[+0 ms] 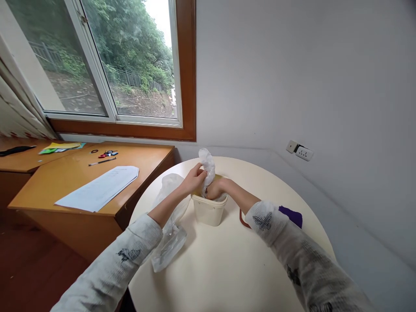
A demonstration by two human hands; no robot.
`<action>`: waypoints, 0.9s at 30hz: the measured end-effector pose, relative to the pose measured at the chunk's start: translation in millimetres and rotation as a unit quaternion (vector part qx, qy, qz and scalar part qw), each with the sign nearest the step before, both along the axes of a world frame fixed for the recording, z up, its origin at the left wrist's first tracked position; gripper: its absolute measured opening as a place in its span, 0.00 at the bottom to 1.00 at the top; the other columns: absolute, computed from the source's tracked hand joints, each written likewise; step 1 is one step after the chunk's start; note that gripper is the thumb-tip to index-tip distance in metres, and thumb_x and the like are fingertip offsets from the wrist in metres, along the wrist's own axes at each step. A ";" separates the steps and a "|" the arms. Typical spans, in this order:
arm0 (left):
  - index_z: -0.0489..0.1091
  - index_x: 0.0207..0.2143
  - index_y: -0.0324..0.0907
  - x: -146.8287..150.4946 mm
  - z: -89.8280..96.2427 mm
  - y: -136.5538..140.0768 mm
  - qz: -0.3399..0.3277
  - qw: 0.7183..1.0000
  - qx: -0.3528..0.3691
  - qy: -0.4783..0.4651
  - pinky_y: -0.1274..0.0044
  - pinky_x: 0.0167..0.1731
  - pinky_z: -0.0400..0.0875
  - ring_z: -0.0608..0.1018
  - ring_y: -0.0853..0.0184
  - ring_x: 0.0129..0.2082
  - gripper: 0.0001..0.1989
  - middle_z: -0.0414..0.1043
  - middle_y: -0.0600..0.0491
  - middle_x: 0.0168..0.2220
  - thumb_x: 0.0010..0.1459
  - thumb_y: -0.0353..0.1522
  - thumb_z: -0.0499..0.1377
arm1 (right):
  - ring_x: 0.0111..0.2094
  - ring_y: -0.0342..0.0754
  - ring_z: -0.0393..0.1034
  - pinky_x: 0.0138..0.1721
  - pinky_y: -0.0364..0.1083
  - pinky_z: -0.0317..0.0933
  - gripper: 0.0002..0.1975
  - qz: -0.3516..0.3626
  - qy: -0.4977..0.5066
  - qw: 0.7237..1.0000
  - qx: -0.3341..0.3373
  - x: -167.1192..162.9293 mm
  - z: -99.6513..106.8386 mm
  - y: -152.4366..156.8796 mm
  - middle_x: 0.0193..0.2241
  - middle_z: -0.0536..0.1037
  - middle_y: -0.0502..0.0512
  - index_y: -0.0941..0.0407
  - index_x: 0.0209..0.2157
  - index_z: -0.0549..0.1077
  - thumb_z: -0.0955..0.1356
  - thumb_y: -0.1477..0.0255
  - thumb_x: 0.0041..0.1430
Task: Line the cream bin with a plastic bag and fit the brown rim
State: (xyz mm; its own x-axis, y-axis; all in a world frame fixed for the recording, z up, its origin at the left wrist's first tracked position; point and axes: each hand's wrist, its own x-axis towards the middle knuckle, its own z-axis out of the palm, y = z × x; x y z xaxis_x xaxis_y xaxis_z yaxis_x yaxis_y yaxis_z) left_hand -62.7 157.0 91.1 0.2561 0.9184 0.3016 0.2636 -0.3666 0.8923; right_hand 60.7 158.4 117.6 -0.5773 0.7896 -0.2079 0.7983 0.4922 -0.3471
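A cream plastic bin (208, 212) stands on the round table. At its rim, my left hand (195, 177) pinches a crumpled white plastic bag (208, 161) that rises above the bin. My right hand (214, 189) reaches down into the bin opening beside the bag. Its fingers are hidden inside, so what they touch does not show. Left of the bin, a second clear plastic bag (167, 249) lies loosely on the table, partly behind my left forearm.
On the round table (234, 268), a purple cloth item (291, 216) and a brown strap (244, 219) lie by my right sleeve. A wooden desk (152, 160) at left holds papers (100, 188), a pen (102, 161) and keys (108, 154). A wall socket (304, 153) is at right.
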 end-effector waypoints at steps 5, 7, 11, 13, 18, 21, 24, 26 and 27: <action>0.64 0.35 0.40 4.4 -8.9 -0.9 0.022 0.999 0.038 -0.008 0.75 0.33 0.65 0.72 0.66 0.33 0.10 0.70 0.53 0.32 0.53 0.36 0.50 | 0.35 0.49 0.71 0.39 0.44 0.63 0.13 -0.004 -0.021 0.997 -0.070 5.4 -3.0 0.7 0.31 0.78 0.54 0.55 0.31 0.76 0.71 0.71 0.38; 0.65 0.35 0.40 5.8 -11.4 -2.3 0.020 0.999 0.043 -0.007 0.74 0.35 0.65 0.72 0.65 0.34 0.11 0.71 0.52 0.34 0.54 0.37 0.50 | 0.36 0.50 0.71 0.39 0.45 0.63 0.13 -0.010 -0.013 0.997 -0.078 10.6 -1.0 1.1 0.33 0.77 0.54 0.55 0.33 0.75 0.70 0.70 0.40; 0.67 0.37 0.40 6.8 -10.4 -5.6 0.013 0.999 0.045 -0.005 0.73 0.34 0.66 0.73 0.63 0.33 0.14 0.73 0.52 0.34 0.54 0.39 0.50 | 0.37 0.49 0.70 0.37 0.44 0.63 0.15 -0.015 0.023 0.997 -0.072 25.7 15.2 1.4 0.36 0.77 0.54 0.56 0.36 0.74 0.68 0.71 0.43; 0.68 0.36 0.40 5.6 -7.3 -5.8 0.022 0.999 0.048 -0.010 0.72 0.36 0.66 0.73 0.62 0.35 0.15 0.73 0.51 0.35 0.54 0.40 0.50 | 0.38 0.48 0.70 0.38 0.42 0.63 0.15 -0.003 0.058 0.996 -0.063 36.1 27.6 0.5 0.37 0.76 0.53 0.56 0.37 0.73 0.68 0.71 0.44; 0.69 0.34 0.36 -0.7 11.7 -2.4 0.057 0.996 0.050 -0.048 0.70 0.42 0.64 0.73 0.59 0.39 0.22 0.73 0.46 0.35 0.55 0.46 0.48 | 0.36 0.49 0.69 0.34 0.42 0.63 0.11 0.004 0.192 0.980 -0.054 63.9 50.9 -2.0 0.35 0.76 0.51 0.56 0.33 0.73 0.69 0.72 0.43; 0.69 0.38 0.36 0.2 35.5 -6.4 0.015 0.995 -0.013 -0.096 0.70 0.38 0.67 0.75 0.59 0.37 0.29 0.73 0.44 0.37 0.54 0.51 0.44 | 0.33 0.48 0.69 0.30 0.42 0.63 0.09 -0.035 0.268 0.961 -0.057 70.2 55.4 -2.3 0.33 0.77 0.52 0.57 0.31 0.72 0.69 0.71 0.43; 0.69 0.41 0.39 7.4 62.0 -13.4 -0.057 0.988 -0.083 -0.119 0.71 0.38 0.67 0.74 0.58 0.40 0.29 0.73 0.46 0.39 0.51 0.53 0.49 | 0.32 0.47 0.69 0.30 0.41 0.62 0.06 -0.047 0.356 0.932 -0.046 65.9 59.4 -3.1 0.30 0.76 0.51 0.58 0.28 0.72 0.68 0.72 0.44; 0.69 0.40 0.37 12.1 75.2 -15.1 -0.038 0.992 -0.062 -0.107 0.72 0.39 0.67 0.73 0.58 0.41 0.26 0.73 0.46 0.39 0.47 0.48 0.57 | 0.30 0.46 0.69 0.29 0.41 0.62 0.06 -0.060 0.405 0.911 -0.043 62.1 64.7 -3.4 0.27 0.76 0.51 0.58 0.27 0.71 0.69 0.73 0.43; 0.70 0.39 0.37 13.1 79.9 -14.8 -0.018 0.994 -0.041 -0.102 0.72 0.40 0.66 0.73 0.58 0.41 0.24 0.73 0.46 0.39 0.45 0.45 0.60 | 0.29 0.45 0.69 0.28 0.41 0.63 0.06 -0.071 0.425 0.901 -0.043 61.6 68.2 -3.2 0.26 0.76 0.51 0.58 0.27 0.71 0.69 0.73 0.43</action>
State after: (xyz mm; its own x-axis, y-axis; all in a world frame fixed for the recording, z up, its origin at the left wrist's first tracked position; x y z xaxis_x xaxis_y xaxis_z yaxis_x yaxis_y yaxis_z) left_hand -49.7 142.2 171.0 0.2301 0.9336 0.2747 0.0615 -0.2957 0.9533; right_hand 122.3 155.2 185.8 -0.4515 0.8700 0.1982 0.2784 0.3484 -0.8950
